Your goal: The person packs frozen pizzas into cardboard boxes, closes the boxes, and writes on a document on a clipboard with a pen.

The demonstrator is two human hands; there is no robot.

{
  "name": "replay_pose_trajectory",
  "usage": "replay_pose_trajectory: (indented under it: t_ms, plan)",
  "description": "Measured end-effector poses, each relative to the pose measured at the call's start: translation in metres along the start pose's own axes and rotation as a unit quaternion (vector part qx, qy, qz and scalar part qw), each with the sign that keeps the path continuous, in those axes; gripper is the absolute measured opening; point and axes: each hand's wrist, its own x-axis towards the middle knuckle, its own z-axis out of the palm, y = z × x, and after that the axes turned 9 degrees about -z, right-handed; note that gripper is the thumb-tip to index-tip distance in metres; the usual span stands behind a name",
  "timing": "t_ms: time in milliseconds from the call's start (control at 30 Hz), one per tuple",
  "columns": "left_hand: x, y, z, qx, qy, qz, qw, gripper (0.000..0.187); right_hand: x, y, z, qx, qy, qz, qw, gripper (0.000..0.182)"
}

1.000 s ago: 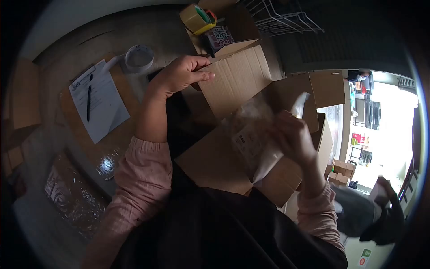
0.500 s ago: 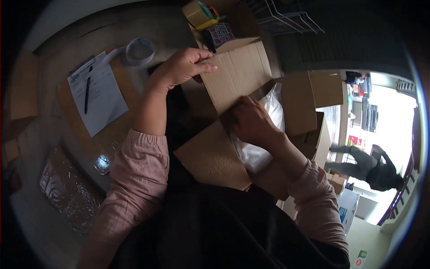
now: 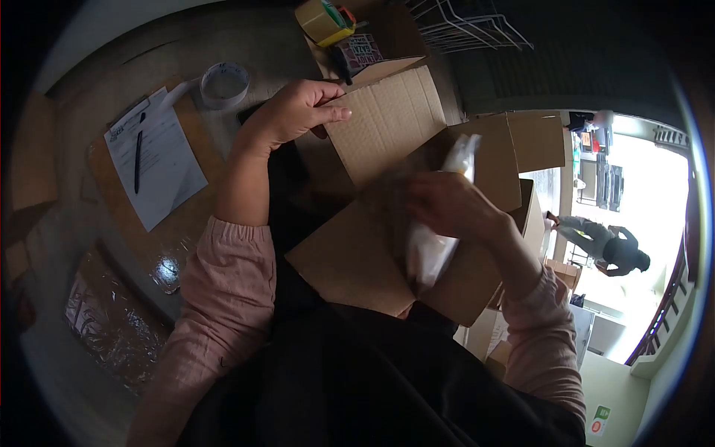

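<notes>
My left hand pinches the upper edge of a flap of an open cardboard box, thumb on the near face. Inside the box is a white, partly see-through plastic bag, standing on edge and tilted. What the bag contains cannot be made out. Over the bag is my right hand, its fingers bent and blurred by motion; they appear closed on the bag's edge. Another box flap lies folded outward toward my body.
To the left, a clipboard sheet bears a black pen. Near it sits a roll of clear tape. A tape dispenser stands beside another box at the top, near a white wire rack. Far right, a person stands.
My right hand has shifted right and up, and the plastic bag has turned from lying broad to standing narrower. My left hand keeps hold of the flap.
</notes>
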Motion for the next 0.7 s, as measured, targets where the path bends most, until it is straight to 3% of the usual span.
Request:
replay_pose_trajectory:
  t_ms: [67,133,233,267,333,433,533,600,633,700]
  plan:
    - [-0.003,0.001,-0.002,-0.018,0.003,-0.006,1.000,0.021,0.020,-0.001,0.019,-0.016,0.036,-0.051,0.998,0.021]
    - [-0.004,-0.004,-0.005,-0.013,-0.013,-0.014,1.000,0.021,0.039,-0.007,0.024,-0.062,-0.172,0.048,0.982,0.024]
    - [-0.004,-0.001,-0.004,-0.023,-0.017,-0.027,0.999,0.021,0.049,-0.006,0.025,-0.050,-0.243,0.062,0.967,0.029]
    - [-0.004,-0.001,-0.005,-0.011,-0.011,-0.023,1.000,0.019,0.045,-0.006,0.023,-0.047,-0.241,0.065,0.967,0.029]
    - [-0.002,-0.003,-0.005,-0.012,-0.018,-0.021,1.000,0.018,0.029,-0.010,0.013,-0.014,-0.147,0.039,0.988,0.027]
    - [-0.007,0.001,-0.002,-0.010,-0.007,-0.018,1.000,0.016,-0.008,-0.023,-0.012,-0.048,-0.150,0.039,0.987,0.024]
    - [-0.004,-0.001,-0.003,0.002,-0.010,-0.029,1.000,0.017,-0.039,-0.031,-0.031,-0.127,-0.065,0.008,0.990,0.022]
    - [-0.004,-0.001,-0.005,0.004,-0.015,-0.054,0.998,0.021,-0.045,-0.036,-0.041,-0.153,0.028,-0.061,0.986,0.016]
    - [-0.004,-0.001,-0.003,0.008,-0.021,-0.053,0.998,0.021,-0.045,-0.028,-0.035,-0.152,0.032,-0.055,0.986,0.016]
    - [-0.005,-0.001,-0.003,0.008,0.003,-0.059,0.998,0.020,-0.031,-0.006,-0.022,-0.017,-0.035,-0.083,0.996,0.014]
